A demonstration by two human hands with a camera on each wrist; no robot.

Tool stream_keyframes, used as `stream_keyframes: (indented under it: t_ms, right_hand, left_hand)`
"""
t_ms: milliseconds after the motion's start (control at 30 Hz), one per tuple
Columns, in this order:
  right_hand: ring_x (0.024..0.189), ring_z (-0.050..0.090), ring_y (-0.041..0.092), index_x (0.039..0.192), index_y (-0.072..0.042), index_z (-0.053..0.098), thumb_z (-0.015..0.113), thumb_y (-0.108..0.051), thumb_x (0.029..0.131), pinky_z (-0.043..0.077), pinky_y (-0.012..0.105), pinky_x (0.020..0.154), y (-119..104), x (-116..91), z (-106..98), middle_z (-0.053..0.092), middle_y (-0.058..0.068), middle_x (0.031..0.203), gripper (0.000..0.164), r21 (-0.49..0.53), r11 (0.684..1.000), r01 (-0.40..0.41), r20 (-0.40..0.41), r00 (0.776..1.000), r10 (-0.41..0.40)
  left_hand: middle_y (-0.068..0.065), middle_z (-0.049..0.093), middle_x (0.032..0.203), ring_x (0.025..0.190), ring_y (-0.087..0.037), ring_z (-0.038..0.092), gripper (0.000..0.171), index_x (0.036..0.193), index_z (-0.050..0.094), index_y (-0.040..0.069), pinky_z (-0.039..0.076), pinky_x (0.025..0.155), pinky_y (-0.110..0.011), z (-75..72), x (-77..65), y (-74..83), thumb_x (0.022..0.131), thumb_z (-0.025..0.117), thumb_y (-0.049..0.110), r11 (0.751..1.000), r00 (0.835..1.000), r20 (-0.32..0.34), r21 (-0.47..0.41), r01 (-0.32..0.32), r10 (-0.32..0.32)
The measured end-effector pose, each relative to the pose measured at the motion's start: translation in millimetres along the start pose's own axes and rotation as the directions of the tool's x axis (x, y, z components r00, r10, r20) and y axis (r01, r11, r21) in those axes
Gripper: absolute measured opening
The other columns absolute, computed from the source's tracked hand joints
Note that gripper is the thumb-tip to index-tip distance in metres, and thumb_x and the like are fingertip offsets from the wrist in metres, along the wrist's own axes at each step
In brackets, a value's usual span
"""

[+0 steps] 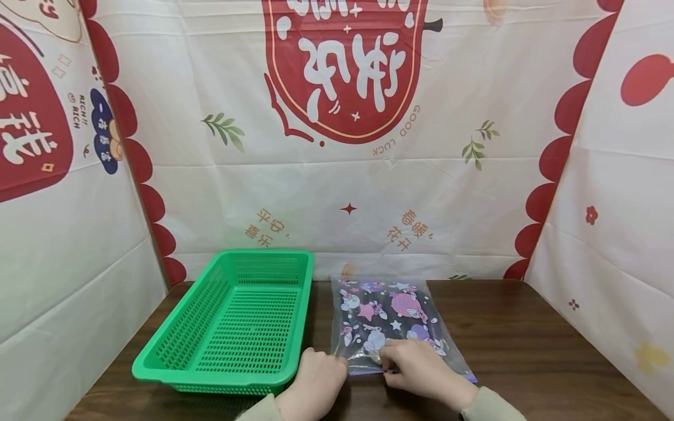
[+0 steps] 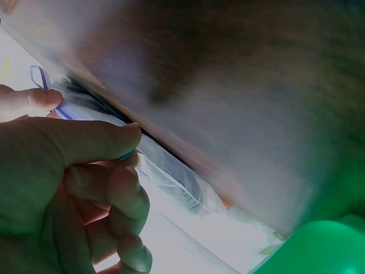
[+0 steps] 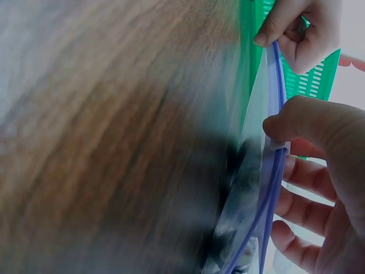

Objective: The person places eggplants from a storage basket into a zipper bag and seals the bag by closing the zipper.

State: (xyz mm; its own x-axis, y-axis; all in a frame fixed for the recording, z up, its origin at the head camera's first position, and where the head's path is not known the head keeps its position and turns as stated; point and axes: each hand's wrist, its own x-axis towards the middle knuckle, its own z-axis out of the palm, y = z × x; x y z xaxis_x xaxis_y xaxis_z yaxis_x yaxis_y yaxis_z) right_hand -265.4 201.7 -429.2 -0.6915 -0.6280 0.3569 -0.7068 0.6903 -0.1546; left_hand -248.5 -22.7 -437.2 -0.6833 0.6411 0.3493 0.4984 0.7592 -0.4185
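A clear zip bag (image 1: 363,327) with a print of pink, white and purple cartoon figures lies on the table, its purple zip strip (image 3: 278,85) along the near edge. My left hand (image 1: 318,377) pinches the near left corner of the bag between thumb and forefinger. Farther along the same edge, my right hand (image 1: 418,368) pinches the small whitish slider (image 3: 278,146) on the strip. To the right of that hand the two zip lips stand apart, as the right wrist view shows. Something dark lies inside the bag.
A green plastic basket (image 1: 302,304) with slotted walls stands left of the bag, close beside my left hand. Below everything is a dark wooden table (image 1: 505,327). White printed cloth (image 1: 337,193) walls in the back and both sides.
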Motion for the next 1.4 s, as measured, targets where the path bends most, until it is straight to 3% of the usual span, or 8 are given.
stream_keyframes:
  t_ms: [300,600,933,1233,1400]
  right_hand:
    - [0.056,0.036,-0.002,0.068,-0.024,0.051,0.074,-0.010,0.069,0.035,0.019,0.051,1.9,-2.2,-1.2,0.046,-0.018,0.071,0.026,0.022,1.000,0.012,-0.015,1.000,-0.012]
    - [0.057,0.037,-0.002,0.069,-0.024,0.053,0.074,-0.012,0.070,0.035,0.020,0.050,2.8,-0.5,-3.5,0.045,-0.019,0.071,0.025,0.004,1.000,0.004,0.003,1.000,-0.004]
    - [0.057,0.037,-0.002,0.068,-0.026,0.053,0.075,-0.014,0.070,0.034,0.020,0.049,5.7,-2.8,-3.7,0.044,-0.021,0.070,0.025,-0.024,1.000,0.000,0.006,1.000,0.000]
    - [0.057,0.037,-0.001,0.068,-0.026,0.052,0.075,-0.014,0.070,0.035,0.021,0.052,6.5,-4.0,-5.5,0.043,-0.021,0.069,0.026,-0.046,0.999,0.009,0.011,1.000,-0.008]
    - [0.057,0.036,-0.002,0.068,-0.027,0.050,0.075,-0.015,0.069,0.034,0.020,0.052,7.2,-5.8,-5.3,0.043,-0.021,0.069,0.028,-0.058,0.998,0.017,-0.001,1.000,-0.017]
  left_hand:
    - [0.004,0.055,0.056,0.049,-0.012,0.052,0.020,0.064,0.059,0.020,0.033,0.044,-0.033,1.6,0.1,0.2,0.075,0.076,0.024,1.000,1.000,-0.020,0.019,-0.001,0.001]
    - [0.004,0.055,0.057,0.050,-0.012,0.051,0.019,0.065,0.060,0.019,0.035,0.044,-0.033,-1.8,1.0,-2.3,0.077,0.075,0.023,1.000,0.999,0.034,-0.015,-0.002,0.003]
    - [0.004,0.055,0.057,0.049,-0.013,0.052,0.019,0.066,0.061,0.019,0.036,0.044,-0.033,-2.1,3.1,-1.0,0.076,0.076,0.024,1.000,0.999,0.054,-0.031,0.000,0.002]
    - [0.004,0.054,0.055,0.048,-0.013,0.051,0.021,0.063,0.059,0.020,0.035,0.043,-0.033,-0.5,1.6,0.8,0.076,0.076,0.023,1.000,0.999,0.032,-0.012,0.000,0.000]
    - [0.004,0.054,0.056,0.049,-0.013,0.050,0.019,0.065,0.061,0.019,0.036,0.044,-0.033,-1.8,1.9,0.8,0.077,0.076,0.023,1.000,0.998,0.057,-0.030,-0.004,0.006]
